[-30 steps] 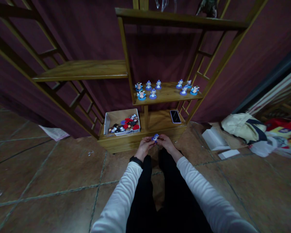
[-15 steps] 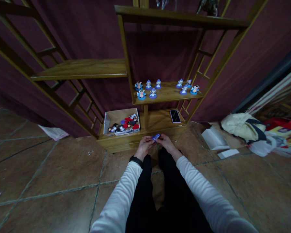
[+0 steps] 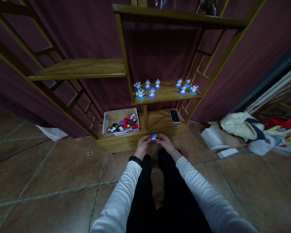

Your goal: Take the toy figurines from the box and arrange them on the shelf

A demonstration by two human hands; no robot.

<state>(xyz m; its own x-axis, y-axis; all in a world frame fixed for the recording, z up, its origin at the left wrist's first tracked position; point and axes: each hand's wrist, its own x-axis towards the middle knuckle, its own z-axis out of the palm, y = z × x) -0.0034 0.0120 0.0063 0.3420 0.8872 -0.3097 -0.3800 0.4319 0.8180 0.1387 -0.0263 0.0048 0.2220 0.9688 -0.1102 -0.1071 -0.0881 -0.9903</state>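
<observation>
Between my hands, just in front of the low shelf base, is a small purple and white figurine [image 3: 153,137]. My left hand [image 3: 143,144] pinches it from the left, a dark band on that wrist. From the other side my right hand [image 3: 165,142] grips it with closed fingers. Several similar figurines stand upright on the wooden shelf [image 3: 168,94] above: a purple one [image 3: 152,93] at the front and a pink and blue one [image 3: 140,94] beside it. To the left, an open cardboard box [image 3: 121,114] contains several jumbled figurines in red, black and white.
A phone [image 3: 175,116] lies on the lower board, right of the upright. On the floor to the right are a white box [image 3: 213,138], a cream and dark bag [image 3: 242,126] and plastic bags [image 3: 263,145]. A printed sheet [image 3: 52,132] lies at left.
The figurine between my hands has turned from a tilted position to more upright and shifted slightly left. Both hands keep hold of it.
</observation>
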